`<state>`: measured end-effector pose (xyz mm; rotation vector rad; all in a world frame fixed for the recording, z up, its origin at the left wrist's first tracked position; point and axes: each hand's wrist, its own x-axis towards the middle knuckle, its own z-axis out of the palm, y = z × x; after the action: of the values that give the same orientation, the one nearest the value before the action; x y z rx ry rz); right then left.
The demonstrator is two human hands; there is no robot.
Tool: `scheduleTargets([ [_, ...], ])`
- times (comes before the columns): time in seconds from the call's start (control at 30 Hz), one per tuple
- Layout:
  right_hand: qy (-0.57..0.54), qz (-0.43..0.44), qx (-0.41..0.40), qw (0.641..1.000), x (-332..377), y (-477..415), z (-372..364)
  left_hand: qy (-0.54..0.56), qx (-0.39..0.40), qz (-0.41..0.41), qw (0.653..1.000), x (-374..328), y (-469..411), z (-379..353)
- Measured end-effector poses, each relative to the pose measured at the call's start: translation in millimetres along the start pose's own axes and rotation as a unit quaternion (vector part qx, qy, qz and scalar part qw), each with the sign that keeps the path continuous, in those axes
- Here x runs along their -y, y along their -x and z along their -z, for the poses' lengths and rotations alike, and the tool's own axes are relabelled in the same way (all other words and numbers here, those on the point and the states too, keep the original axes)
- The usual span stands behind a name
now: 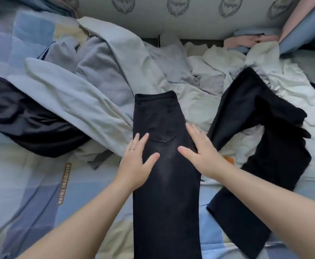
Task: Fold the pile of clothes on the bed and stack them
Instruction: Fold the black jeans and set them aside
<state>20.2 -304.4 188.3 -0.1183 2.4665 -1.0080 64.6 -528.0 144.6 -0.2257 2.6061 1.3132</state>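
Observation:
Black jeans [164,193] lie folded lengthwise down the middle of the bed, waistband at the far end and a back pocket facing up. My left hand [137,161] lies flat with straight fingers on the jeans' left edge, just below the pocket. My right hand [201,152] lies flat on their right edge, fingers spread. Behind the jeans an unfolded pile spreads across the bed: grey garments [100,71] at the left and white garments [227,71] at the right.
Another black garment [261,131] sprawls to the right of the jeans. A dark navy garment [22,118] lies at the left. The patchwork bedspread [22,193] shows at the near left. A padded headboard [190,17] runs along the back, with pink and blue cloth [302,25] at the far right.

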Motion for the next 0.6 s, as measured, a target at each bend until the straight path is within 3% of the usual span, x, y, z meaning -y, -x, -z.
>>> scheduleTargets([
  [0.3, 0.047, -0.033, 0.066, 0.996, -111.4, 138.5, -70.8, -0.019, 0.065, 0.108, 0.992, 48.0, 174.2, -110.2],
  [0.6, -0.055, -0.092, 0.11, 0.988, -236.0, 262.4, -187.5, -0.035, 0.049, 0.267, 0.962, 148.1, 358.2, -209.2],
])
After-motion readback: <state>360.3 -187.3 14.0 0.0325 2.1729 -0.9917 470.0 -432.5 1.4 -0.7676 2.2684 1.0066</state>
